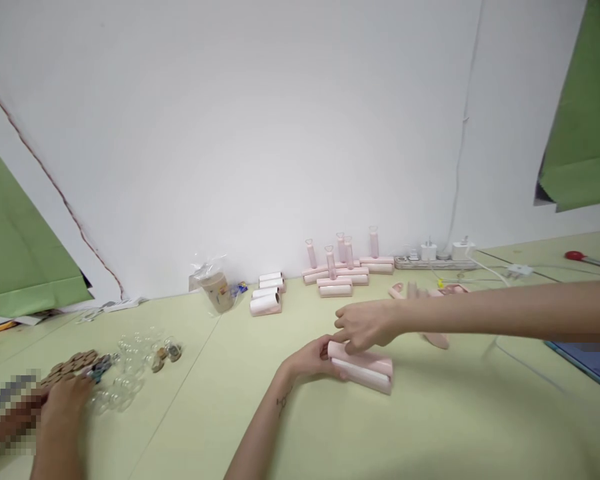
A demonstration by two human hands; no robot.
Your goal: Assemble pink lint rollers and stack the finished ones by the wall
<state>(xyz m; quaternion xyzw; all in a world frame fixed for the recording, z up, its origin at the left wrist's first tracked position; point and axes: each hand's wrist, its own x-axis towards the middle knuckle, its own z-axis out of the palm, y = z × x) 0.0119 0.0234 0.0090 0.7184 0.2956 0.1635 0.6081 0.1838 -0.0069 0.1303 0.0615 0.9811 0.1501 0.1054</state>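
In front of me lies a pink lint roller (pixel 365 368), a rounded pink cover with a white roll along its near side. My left hand (pixel 313 359) grips its left end, thumb and fingers closed around it. Over its top left part is my right hand (pixel 370 325), fingers bent down onto the pink cover near my left fingertips; what lies under those fingers is hidden. Behind, several similar lint rollers (pixel 335 291) sit by the wall, some with clear pink handles (pixel 329 261) standing upright. Loose pink parts (pixel 436 340) lie partly hidden behind my right forearm.
White rolls in pink covers (pixel 265 305) stand left of centre, beside a bagged cup (pixel 219 291). A power strip (pixel 435 263) with chargers and cables runs along the wall. At left, a co-worker's hand (pixel 65 400) is among brown discs (pixel 75 363) and clear domes (pixel 125 387).
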